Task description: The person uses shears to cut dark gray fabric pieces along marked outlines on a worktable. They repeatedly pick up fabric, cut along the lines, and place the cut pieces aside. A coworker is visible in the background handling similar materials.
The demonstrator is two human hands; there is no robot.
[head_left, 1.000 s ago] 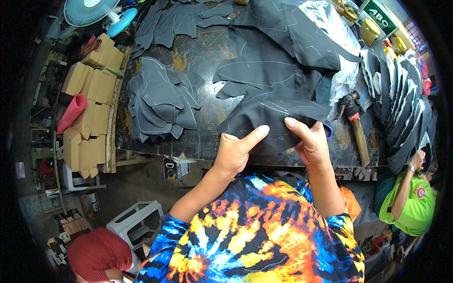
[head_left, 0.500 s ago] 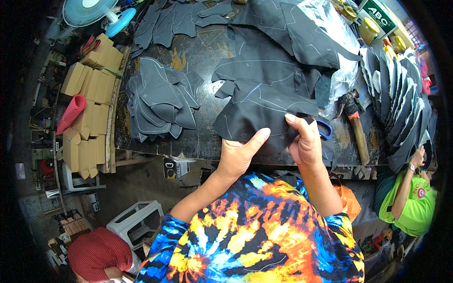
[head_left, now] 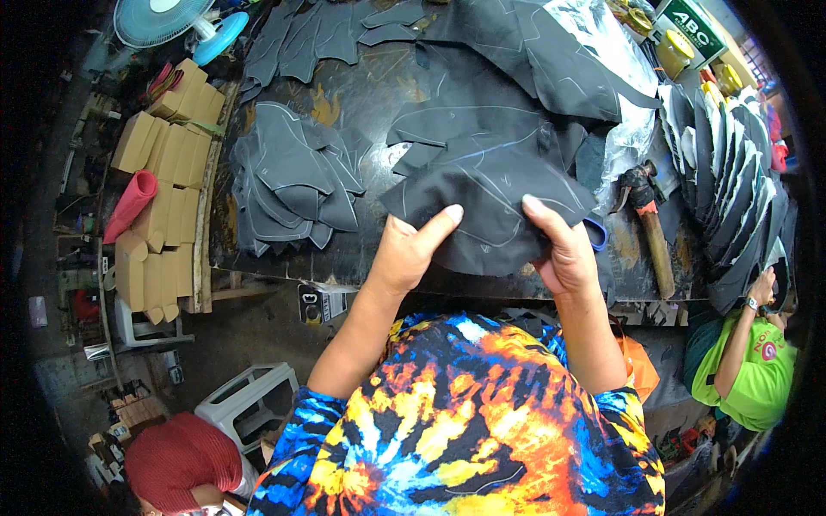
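Note:
Between my two hands is a black leather-like piece [head_left: 486, 193] marked with thin pale outlines, bent and raised at its near edge. My left hand [head_left: 411, 249] pinches its left side, thumb on top and fingers hidden beneath. The right side is gripped the same way by my right hand [head_left: 564, 248]. Behind it, a larger black sheet [head_left: 469, 120] with similar lines lies on the dark table [head_left: 379, 90]. A blue handle loop [head_left: 595, 234], like that of scissors, shows beside my right hand, mostly covered.
Cut black pieces [head_left: 292, 185] are stacked at left; more [head_left: 331, 34] lie at the back. A wooden-handled hammer [head_left: 652, 241] rests at right, near upright black pieces [head_left: 718, 181]. Cardboard boxes [head_left: 163, 189] line the left edge. A co-worker in green [head_left: 757, 361] sits at right, another person in red [head_left: 185, 464] lower left.
My left hand has shifted left and up along the black piece. Its near edge has spread and lifted between my hands, showing more pale lines. The co-worker at right has barely moved.

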